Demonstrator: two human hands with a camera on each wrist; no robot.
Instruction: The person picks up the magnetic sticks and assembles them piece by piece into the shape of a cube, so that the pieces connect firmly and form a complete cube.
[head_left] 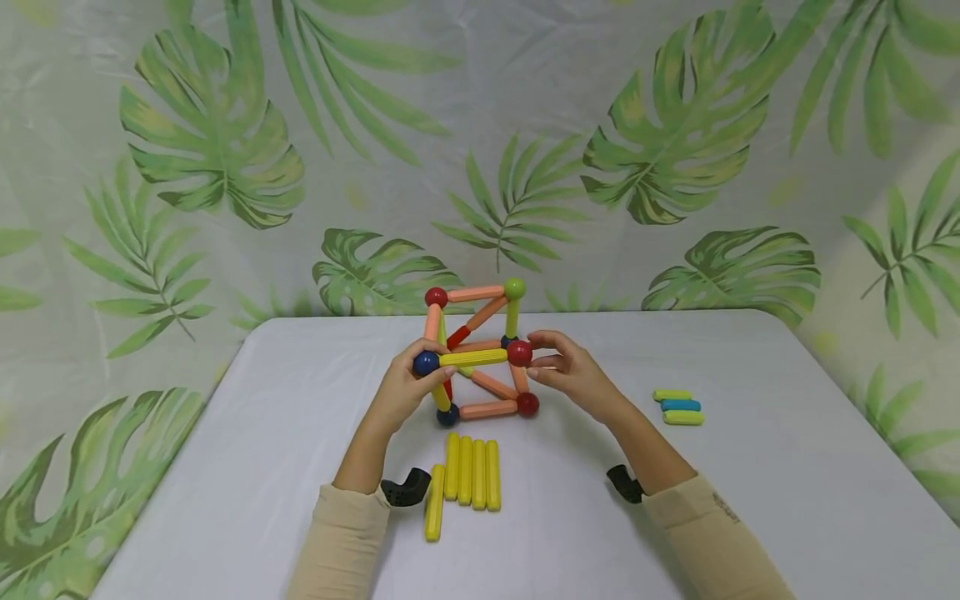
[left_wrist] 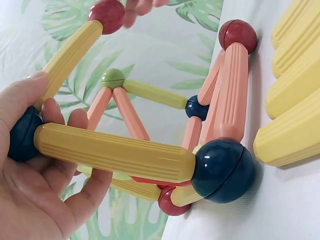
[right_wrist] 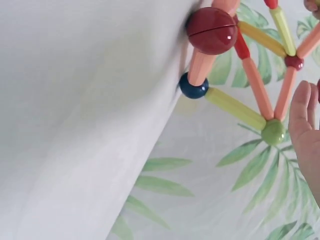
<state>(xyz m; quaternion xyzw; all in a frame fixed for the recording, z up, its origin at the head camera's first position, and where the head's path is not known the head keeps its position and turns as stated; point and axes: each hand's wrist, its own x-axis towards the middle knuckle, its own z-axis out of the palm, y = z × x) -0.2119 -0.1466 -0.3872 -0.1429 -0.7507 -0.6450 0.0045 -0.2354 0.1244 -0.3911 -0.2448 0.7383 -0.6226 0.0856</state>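
A cube-shaped frame of rods and balls (head_left: 480, 350) stands on the white table (head_left: 750, 500). My left hand (head_left: 417, 373) grips the blue ball (head_left: 426, 362) at the frame's upper front left corner. In the left wrist view my left hand (left_wrist: 37, 165) curls round that blue ball (left_wrist: 21, 137), beside a yellow rod (left_wrist: 110, 152). My right hand (head_left: 537, 358) pinches the red ball (head_left: 519, 353) at the upper front right corner. A ribbed yellow rod (head_left: 472, 358) joins the two balls. In the right wrist view only the right hand's fingers (right_wrist: 305, 125) show, next to a green ball (right_wrist: 273, 132).
Several loose yellow rods (head_left: 468, 471) lie side by side in front of the frame, near my left forearm. Three short rods (head_left: 678, 406), green, blue and green, lie to the right. A leaf-print cloth (head_left: 225, 150) hangs behind the table.
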